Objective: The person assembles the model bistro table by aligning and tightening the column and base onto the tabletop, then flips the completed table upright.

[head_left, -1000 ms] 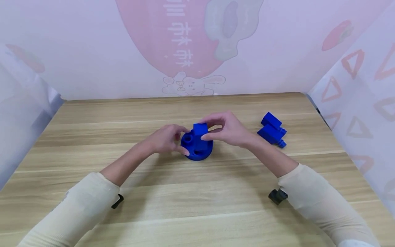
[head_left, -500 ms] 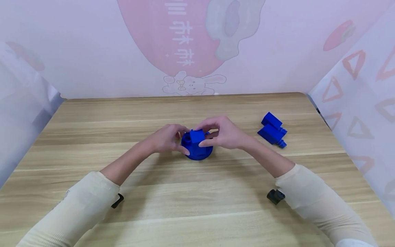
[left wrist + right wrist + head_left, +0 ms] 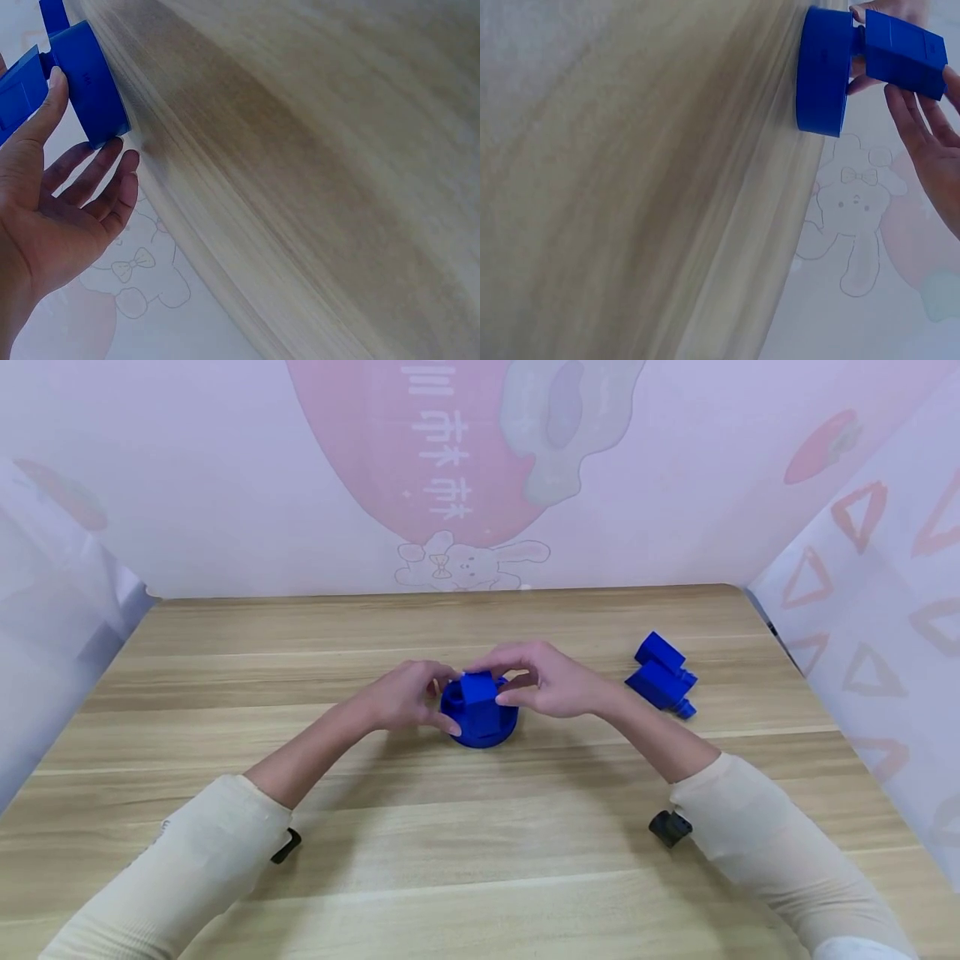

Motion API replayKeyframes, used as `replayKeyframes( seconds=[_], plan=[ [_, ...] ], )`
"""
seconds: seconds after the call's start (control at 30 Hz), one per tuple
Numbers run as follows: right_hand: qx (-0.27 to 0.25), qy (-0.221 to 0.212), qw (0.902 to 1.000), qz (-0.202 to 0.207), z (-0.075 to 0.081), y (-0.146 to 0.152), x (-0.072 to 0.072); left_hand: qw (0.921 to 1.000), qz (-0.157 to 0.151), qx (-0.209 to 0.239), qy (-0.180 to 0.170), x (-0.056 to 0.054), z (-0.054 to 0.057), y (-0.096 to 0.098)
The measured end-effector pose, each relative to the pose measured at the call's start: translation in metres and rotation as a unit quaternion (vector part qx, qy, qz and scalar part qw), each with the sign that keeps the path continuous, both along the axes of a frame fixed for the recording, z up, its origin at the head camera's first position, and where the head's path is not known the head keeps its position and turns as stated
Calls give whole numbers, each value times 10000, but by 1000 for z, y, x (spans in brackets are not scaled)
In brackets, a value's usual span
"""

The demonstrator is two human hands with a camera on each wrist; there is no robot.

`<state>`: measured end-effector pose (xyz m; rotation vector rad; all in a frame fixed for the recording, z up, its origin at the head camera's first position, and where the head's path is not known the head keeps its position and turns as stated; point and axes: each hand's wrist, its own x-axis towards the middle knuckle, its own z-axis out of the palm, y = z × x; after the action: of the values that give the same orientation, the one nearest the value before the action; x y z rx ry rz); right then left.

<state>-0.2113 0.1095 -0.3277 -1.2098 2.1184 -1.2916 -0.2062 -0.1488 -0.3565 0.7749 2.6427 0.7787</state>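
Blue and angular, the block (image 3: 481, 703) stands over the round base (image 3: 508, 725) on the wood-grained counter (image 3: 450, 843) in head view; my right hand (image 3: 553, 685) pinches it, spare pieces (image 3: 658, 685) near three o'clock. Left wrist: my left hand (image 3: 61, 225) has the base in its grip. Right wrist: a narrow neck (image 3: 859, 41) bridges them; I judge seating in hand, calling for a straight push.

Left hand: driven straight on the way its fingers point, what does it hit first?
The round blue base: the left hand already has thumb and fingers at its rim. Past that, probably the blue block in the right hand, though depth is hard to judge.
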Motion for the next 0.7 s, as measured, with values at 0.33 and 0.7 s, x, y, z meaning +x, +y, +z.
replayKeyframes(
  seconds=[0.33,0.7],
  plan=[
    [360,288,9972,591,4,-1,-4,9999,-104,2,21,-1,1,-2],
    [502,225,9978,379,8,-1,-4,9999,-166,-9,47,-2,1,-1]
  ],
)
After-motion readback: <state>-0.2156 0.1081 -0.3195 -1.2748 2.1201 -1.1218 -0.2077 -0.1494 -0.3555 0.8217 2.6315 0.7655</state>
